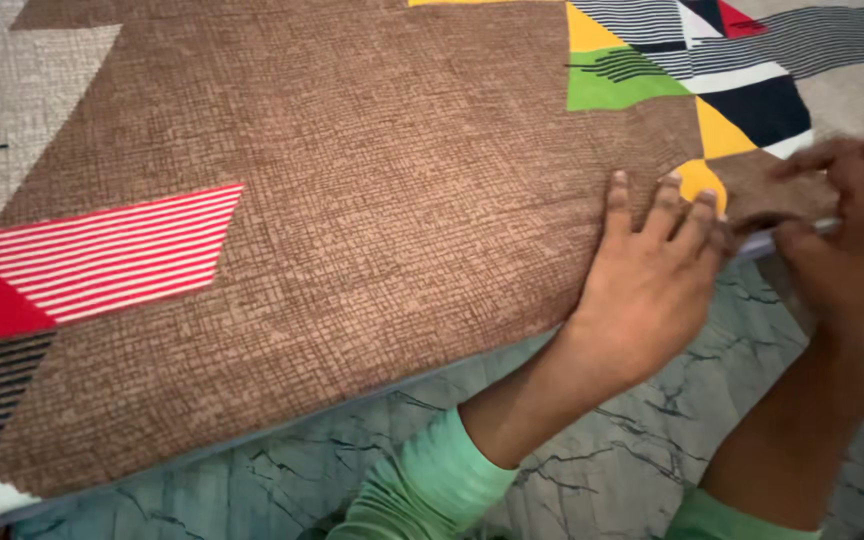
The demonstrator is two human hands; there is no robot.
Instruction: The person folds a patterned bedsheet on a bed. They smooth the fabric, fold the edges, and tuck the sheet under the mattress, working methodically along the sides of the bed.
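At the near edge of the patterned fabric (pixel 332 200), close to its right end, both hands work the border over the marbled floor (pixel 612 460). Left hand (pixel 652 280) lies flat, fingers (pixel 617 200) extended and close together, palm down on the brown weave just beside a yellow patch (pixel 700 178); it grips nothing, only presses. Right hand (pixel 852 240) is curled, thumb and forefinger pinched on a thin pale tool (pixel 787 235), which looks like a pen or a needle-like stick, too blurred to tell which. Doing this well likely means keeping the flat hand firm so the cloth stays taut, and keeping the tool low along the edge. The tool tip sits just past the left fingertips, near touching, at the fabric's rim. Green sleeves (pixel 432 480) show at both wrists.
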